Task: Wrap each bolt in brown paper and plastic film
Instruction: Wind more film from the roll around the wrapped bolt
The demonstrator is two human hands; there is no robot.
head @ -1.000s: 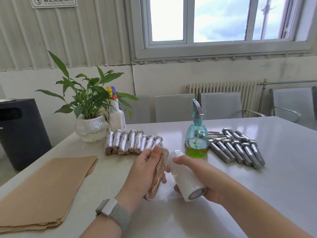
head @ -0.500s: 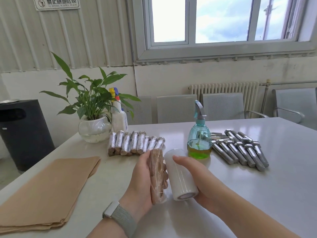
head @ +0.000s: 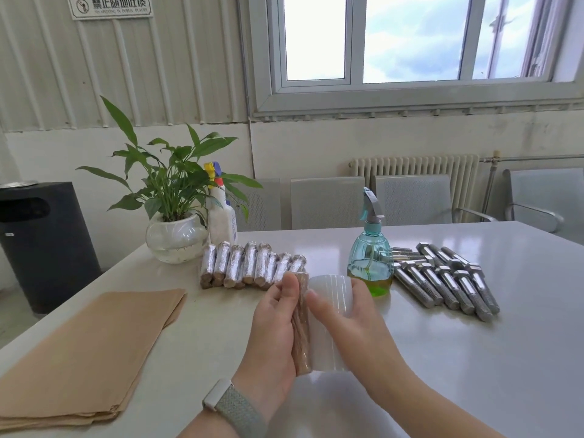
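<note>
My left hand [head: 273, 330] grips a bolt wrapped in brown paper [head: 301, 336], held nearly upright above the table's near middle. Pressed against its right side is a white roll of plastic film [head: 328, 314], which my right hand [head: 354, 327] holds with the thumb across its front. A row of several finished wrapped bolts [head: 252, 268] lies behind my hands. Several bare steel bolts [head: 448, 282] lie side by side at the right. A stack of brown paper sheets [head: 85, 358] lies at the left.
A teal spray bottle [head: 370, 251] with green liquid stands just behind my right hand. A potted plant [head: 175, 216] and a white spray bottle [head: 222, 216] stand at the back left of the white table [head: 474, 358]. Chairs line the far side; a black bin [head: 44, 245] stands left.
The wrapped bolt has turned from tilted to nearly upright, and the film roll has swung upright and closed in against it. Both hands rose slightly.
</note>
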